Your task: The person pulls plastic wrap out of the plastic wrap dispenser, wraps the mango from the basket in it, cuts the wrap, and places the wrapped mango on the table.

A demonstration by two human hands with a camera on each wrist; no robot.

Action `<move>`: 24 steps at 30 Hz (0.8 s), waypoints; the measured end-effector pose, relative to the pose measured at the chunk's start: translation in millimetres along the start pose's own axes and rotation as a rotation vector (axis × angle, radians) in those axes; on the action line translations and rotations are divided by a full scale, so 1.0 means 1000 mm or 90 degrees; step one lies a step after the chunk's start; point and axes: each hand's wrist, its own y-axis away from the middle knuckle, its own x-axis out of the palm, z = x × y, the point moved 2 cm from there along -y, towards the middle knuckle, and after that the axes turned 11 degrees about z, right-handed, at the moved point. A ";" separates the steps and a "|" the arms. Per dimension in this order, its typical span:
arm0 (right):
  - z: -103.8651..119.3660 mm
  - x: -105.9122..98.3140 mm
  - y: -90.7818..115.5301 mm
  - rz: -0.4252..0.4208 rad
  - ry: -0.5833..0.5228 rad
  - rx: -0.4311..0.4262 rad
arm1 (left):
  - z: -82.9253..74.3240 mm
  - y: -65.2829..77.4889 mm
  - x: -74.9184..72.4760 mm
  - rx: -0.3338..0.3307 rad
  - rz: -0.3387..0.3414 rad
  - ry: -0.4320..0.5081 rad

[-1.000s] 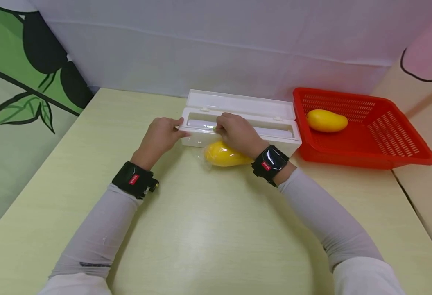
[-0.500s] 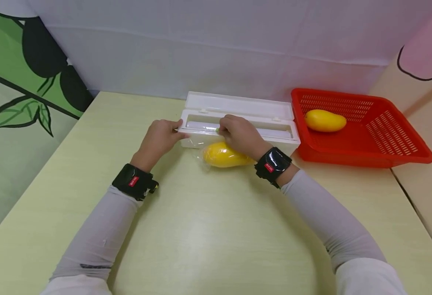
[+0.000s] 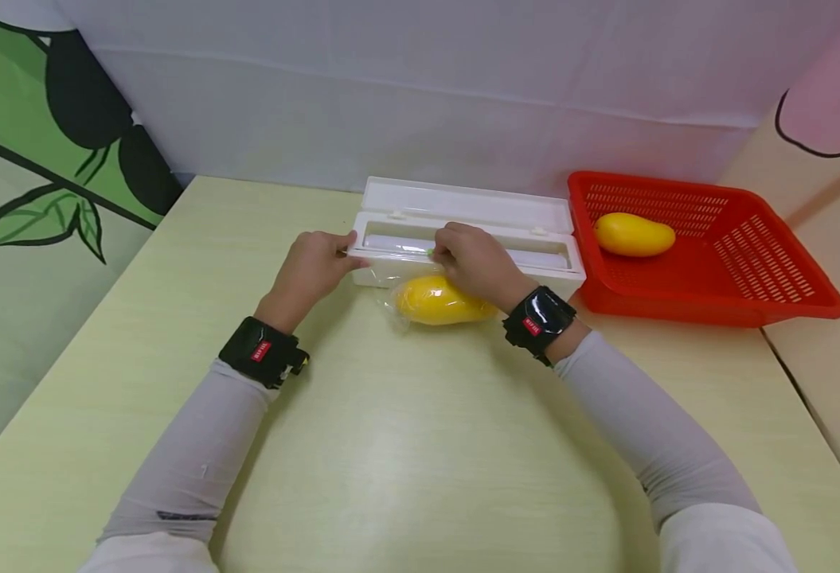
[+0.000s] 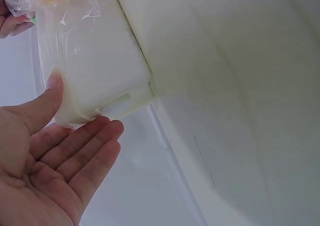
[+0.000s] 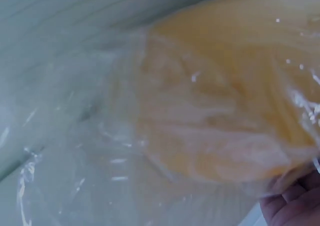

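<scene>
A white cling film dispenser [image 3: 398, 274] stands at the back of the table with its lid [image 3: 462, 199] raised and a pale roll [image 3: 391, 241] inside. My left hand [image 3: 314, 264] holds its left end, thumb against one face and fingers at the end, as the left wrist view shows. On the front rim, my right hand [image 3: 478, 259] pinches a small green slide cutter [image 3: 431, 252], mostly hidden by the fingers. Clear film [image 4: 75, 41] hangs over the front face. Directly before the dispenser lies a yellow mango [image 3: 434, 301] wrapped in film, partly under my right hand.
A red plastic basket [image 3: 677, 310] stands just right of the dispenser, with another mango [image 3: 634, 235] in it. Behind the table [image 3: 391, 446] hangs a pale cloth [image 3: 391, 103]. A printed panel [image 3: 54, 199] borders the left side.
My right hand has slid a little to the right along the front rim with the slide cutter. The left hand and the mangoes stay in place.
</scene>
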 end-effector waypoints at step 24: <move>-0.015 -0.013 0.025 0.013 0.012 0.043 | -0.005 0.007 -0.005 -0.007 0.003 -0.014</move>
